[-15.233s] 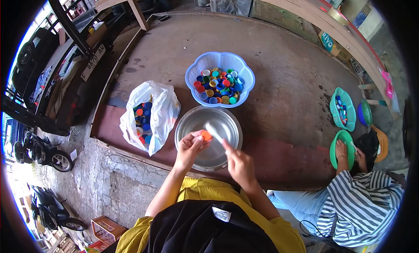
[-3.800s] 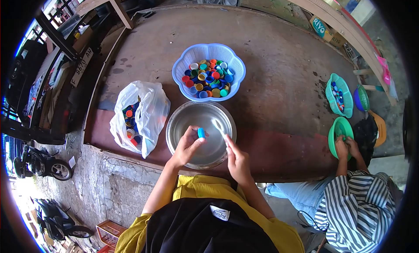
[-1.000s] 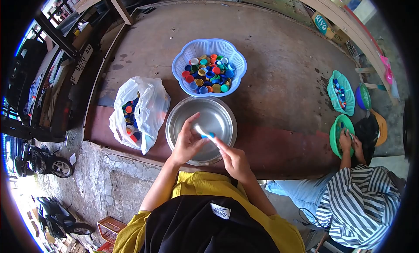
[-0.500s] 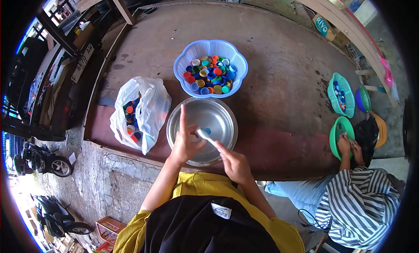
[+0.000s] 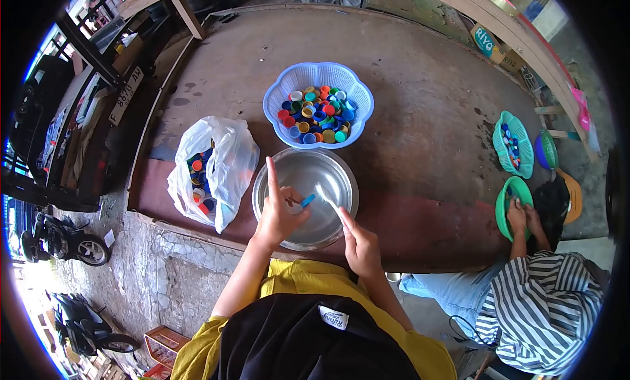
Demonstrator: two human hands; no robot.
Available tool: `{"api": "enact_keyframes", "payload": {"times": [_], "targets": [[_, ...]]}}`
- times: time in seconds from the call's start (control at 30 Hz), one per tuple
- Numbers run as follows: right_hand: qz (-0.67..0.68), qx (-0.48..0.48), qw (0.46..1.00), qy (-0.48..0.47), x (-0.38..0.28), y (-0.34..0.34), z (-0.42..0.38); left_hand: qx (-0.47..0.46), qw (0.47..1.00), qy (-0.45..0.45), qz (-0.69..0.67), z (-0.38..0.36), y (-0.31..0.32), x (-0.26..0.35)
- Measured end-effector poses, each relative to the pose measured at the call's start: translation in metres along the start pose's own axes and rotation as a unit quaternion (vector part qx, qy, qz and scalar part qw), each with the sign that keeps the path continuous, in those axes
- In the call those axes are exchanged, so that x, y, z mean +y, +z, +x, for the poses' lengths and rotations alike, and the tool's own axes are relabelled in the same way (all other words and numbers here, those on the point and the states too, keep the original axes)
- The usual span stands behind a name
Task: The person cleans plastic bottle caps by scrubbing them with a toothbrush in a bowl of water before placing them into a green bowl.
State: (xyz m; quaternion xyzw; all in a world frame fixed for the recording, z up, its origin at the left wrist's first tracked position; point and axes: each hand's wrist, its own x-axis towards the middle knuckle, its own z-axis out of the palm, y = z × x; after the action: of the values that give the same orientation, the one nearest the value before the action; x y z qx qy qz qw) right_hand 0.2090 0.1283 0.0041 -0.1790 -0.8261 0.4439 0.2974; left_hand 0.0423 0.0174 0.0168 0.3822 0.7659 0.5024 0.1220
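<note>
Over the metal bowl (image 5: 350, 180), my left hand (image 5: 277, 219) pinches a small blue bottle cap (image 5: 308, 200) between thumb and fingers, its index finger pointing up. A white toothbrush (image 5: 328, 198) is gripped by the handle in my right hand (image 5: 362, 250). Its bristle head stands just to the right of the cap, over the bowl. Behind the bowl sits a blue plastic basket (image 5: 277, 108) with many colourful bottle caps (image 5: 318, 121). To the left, a white plastic bag (image 5: 235, 158) gapes open with more caps inside.
At the right, a co-worker in a striped top (image 5: 541, 308) has both hands in a green basin (image 5: 502, 213). A turquoise basket (image 5: 501, 147) of caps stands beyond it. All this is on a large brown table (image 5: 426, 104). Motorbikes (image 5: 69, 239) are parked at the left.
The toothbrush head has moved off the blue cap, up and to the right, with my right hand shifting slightly right. The cap shows more plainly in my left hand, tilted differently.
</note>
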Motion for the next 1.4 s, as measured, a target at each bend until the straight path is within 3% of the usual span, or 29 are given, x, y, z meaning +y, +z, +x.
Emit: {"api": "enact_keyframes", "payload": {"times": [0.13, 0.37, 0.47, 0.5, 0.6, 0.73, 0.9, 1.07, 1.3, 1.4], "targets": [[-0.023, -0.103, 0.994, 0.021, -0.007, 0.003, -0.007, 0.006, 0.998, 0.044, 0.035, 0.006, -0.002, 0.006], [-0.082, -0.14, 0.987, -0.003, -0.007, 0.001, -0.006, -0.025, 0.999, 0.011, 0.028, 0.0, -0.001, -0.004], [-0.051, -0.082, 0.995, -0.012, -0.001, -0.001, -0.002, -0.032, 0.999, 0.003, 0.017, -0.003, -0.001, 0.002], [-0.037, -0.09, 0.995, 0.023, 0.002, -0.004, -0.002, -0.032, 0.999, 0.003, 0.012, -0.002, -0.001, 0.006], [0.001, -0.037, 0.999, 0.0, 0.004, -0.006, 0.002, -0.019, 0.997, 0.071, -0.007, 0.0, -0.001, 0.007], [0.055, -0.02, 0.998, 0.0, 0.0, -0.002, 0.001, -0.068, 0.997, 0.03, -0.031, -0.002, 0.0, 0.004], [0.021, -0.1, 0.995, 0.019, -0.011, 0.003, -0.009, -0.079, 0.995, 0.026, 0.048, -0.002, -0.003, 0.006], [-0.081, -0.174, 0.981, 0.004, -0.008, 0.001, -0.013, -0.074, 0.996, 0.054, 0.022, -0.002, 0.001, -0.001], [-0.117, -0.095, 0.988, 0.046, -0.008, 0.003, -0.007, -0.061, 0.994, 0.084, 0.035, -0.003, 0.009, -0.007], [-0.121, -0.073, 0.986, 0.089, -0.004, 0.001, -0.005, -0.036, 0.996, 0.031, -0.082, -0.006, 0.013, -0.015]]}}
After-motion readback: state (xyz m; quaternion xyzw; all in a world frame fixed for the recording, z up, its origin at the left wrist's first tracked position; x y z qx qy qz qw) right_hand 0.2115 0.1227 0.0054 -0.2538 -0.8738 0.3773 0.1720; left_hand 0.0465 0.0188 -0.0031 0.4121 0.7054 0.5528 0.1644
